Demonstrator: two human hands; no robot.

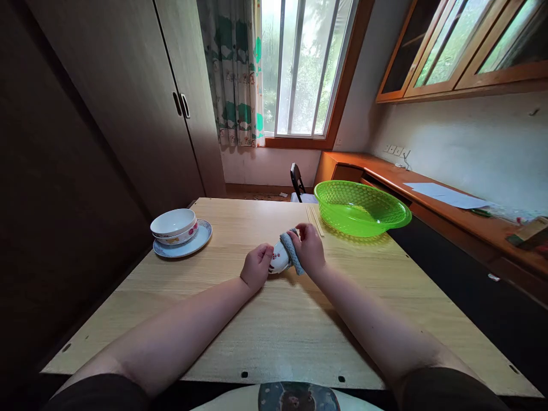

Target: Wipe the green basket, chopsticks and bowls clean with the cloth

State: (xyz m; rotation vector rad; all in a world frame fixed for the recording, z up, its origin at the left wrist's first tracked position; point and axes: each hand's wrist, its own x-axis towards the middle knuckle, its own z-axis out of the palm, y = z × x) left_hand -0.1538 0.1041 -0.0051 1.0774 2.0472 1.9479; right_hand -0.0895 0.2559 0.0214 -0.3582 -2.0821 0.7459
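Observation:
Over the middle of the table, my left hand is closed on the edge of a small white bowl with a red and dark pattern. The bowl is tilted on its side. My right hand grips a folded grey-blue cloth and presses it against the bowl's other side. Part of the bowl is hidden behind the cloth and my fingers. Just beyond my right hand lie several light wooden chopsticks.
A green plastic basin stands at the table's far right corner. On the left, stacked white bowls rest on a blue-rimmed plate. The wooden table reaches to my body. A folding chair stands behind it.

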